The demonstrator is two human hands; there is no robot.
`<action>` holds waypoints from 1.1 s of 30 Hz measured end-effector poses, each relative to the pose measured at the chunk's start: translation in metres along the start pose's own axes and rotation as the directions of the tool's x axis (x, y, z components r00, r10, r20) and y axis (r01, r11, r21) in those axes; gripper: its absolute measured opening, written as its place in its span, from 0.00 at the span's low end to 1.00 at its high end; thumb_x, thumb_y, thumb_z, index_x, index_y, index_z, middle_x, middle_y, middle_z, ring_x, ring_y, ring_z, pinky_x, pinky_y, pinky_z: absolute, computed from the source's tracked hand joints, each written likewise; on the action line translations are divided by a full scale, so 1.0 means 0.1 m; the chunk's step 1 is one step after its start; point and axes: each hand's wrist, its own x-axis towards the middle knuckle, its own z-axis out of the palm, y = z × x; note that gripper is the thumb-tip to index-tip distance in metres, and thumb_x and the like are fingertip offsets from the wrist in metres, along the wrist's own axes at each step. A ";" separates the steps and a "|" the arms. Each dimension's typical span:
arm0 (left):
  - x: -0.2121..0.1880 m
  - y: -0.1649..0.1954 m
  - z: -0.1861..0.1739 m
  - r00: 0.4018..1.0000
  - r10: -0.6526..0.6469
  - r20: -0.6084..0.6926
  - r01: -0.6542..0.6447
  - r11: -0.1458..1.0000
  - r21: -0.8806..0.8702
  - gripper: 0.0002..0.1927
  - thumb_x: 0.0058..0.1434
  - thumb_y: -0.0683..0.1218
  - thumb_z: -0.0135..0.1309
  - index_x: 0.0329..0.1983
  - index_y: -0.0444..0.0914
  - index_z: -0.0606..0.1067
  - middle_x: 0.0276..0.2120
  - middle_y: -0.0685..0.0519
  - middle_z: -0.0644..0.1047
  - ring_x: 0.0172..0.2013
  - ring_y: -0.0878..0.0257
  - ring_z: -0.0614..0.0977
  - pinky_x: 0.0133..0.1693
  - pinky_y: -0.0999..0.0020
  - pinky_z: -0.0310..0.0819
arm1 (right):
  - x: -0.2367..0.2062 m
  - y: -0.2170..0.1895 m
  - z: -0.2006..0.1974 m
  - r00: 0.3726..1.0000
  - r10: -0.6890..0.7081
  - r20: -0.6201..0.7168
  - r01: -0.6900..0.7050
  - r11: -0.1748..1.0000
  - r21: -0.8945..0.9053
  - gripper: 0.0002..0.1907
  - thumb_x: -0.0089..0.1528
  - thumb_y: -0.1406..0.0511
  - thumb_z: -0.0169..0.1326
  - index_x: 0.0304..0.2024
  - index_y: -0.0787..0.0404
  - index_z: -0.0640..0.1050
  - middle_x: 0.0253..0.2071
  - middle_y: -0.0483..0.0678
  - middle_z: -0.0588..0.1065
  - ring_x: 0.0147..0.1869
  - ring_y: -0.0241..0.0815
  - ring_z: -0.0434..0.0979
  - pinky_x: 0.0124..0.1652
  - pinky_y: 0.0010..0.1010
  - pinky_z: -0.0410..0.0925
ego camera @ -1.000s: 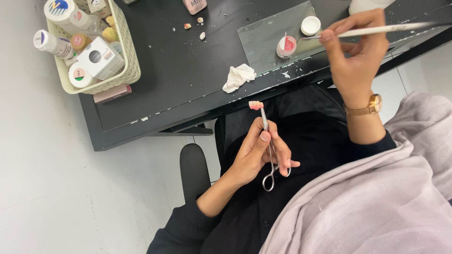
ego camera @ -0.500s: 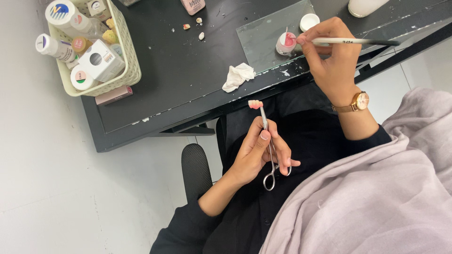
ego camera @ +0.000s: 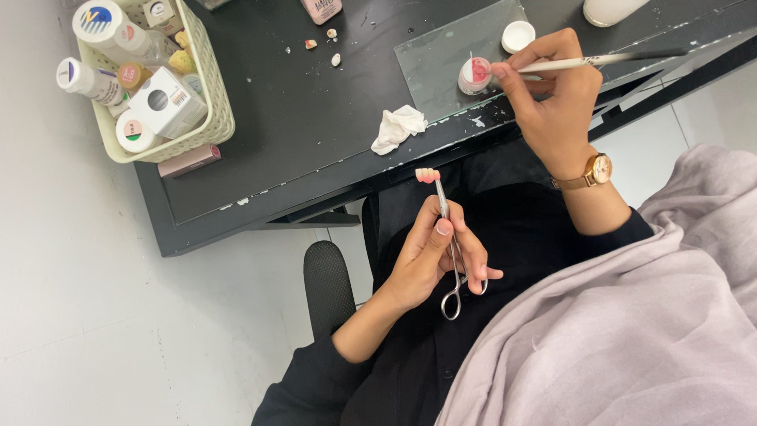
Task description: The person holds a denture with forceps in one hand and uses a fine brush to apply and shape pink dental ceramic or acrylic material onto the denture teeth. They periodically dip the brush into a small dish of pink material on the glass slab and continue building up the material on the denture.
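From my remote seat, I see my left hand (ego camera: 430, 264) closed around a pair of metal forceps (ego camera: 449, 244), fingers through the loops, and the forceps clamp a small pink-and-white dental piece (ego camera: 427, 175) at their tip. That piece hangs just below the near edge of the black table (ego camera: 315, 126), over my lap. My right hand (ego camera: 556, 102) pinches a thin brush (ego camera: 599, 59), its tip dipped into a small pink pot (ego camera: 475, 75) on the glass slab (ego camera: 449, 55) on the table. I judge the work to be midway: colour is being loaded and the piece waits, nothing yet touching it. The forceps run nearly upright in the view, tip toward the table, loops toward my body. The brush lies almost level, bristles pointing toward the pot, handle running away from it along the table.
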 end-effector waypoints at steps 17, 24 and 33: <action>-0.01 0.01 0.01 1.000 -0.021 -0.006 0.021 1.000 -0.003 0.16 0.80 0.59 0.32 0.51 0.42 0.57 0.34 0.43 0.78 0.32 0.56 0.83 0.50 0.45 0.84 | 0.06 -0.29 0.03 0.994 -0.081 0.073 0.088 0.991 -0.103 0.07 0.74 0.78 0.59 0.45 0.69 0.73 0.45 0.54 0.76 0.50 0.41 0.84 0.43 0.27 0.81; -0.01 0.02 0.01 1.000 -0.020 -0.006 0.020 1.000 -0.002 0.16 0.80 0.59 0.32 0.51 0.42 0.57 0.34 0.44 0.78 0.32 0.56 0.83 0.50 0.45 0.84 | 0.07 -0.32 0.04 0.997 -0.039 0.068 0.044 0.997 -0.069 0.08 0.75 0.76 0.61 0.46 0.69 0.73 0.45 0.52 0.77 0.50 0.41 0.84 0.46 0.26 0.81; -0.01 0.03 0.02 1.000 -0.018 -0.012 0.018 1.000 -0.003 0.17 0.80 0.59 0.32 0.50 0.41 0.57 0.34 0.43 0.78 0.32 0.56 0.83 0.50 0.46 0.84 | 0.01 -0.21 0.09 0.999 -0.017 -0.037 0.022 0.991 0.132 0.11 0.77 0.75 0.59 0.50 0.70 0.67 0.45 0.56 0.76 0.49 0.43 0.84 0.40 0.24 0.80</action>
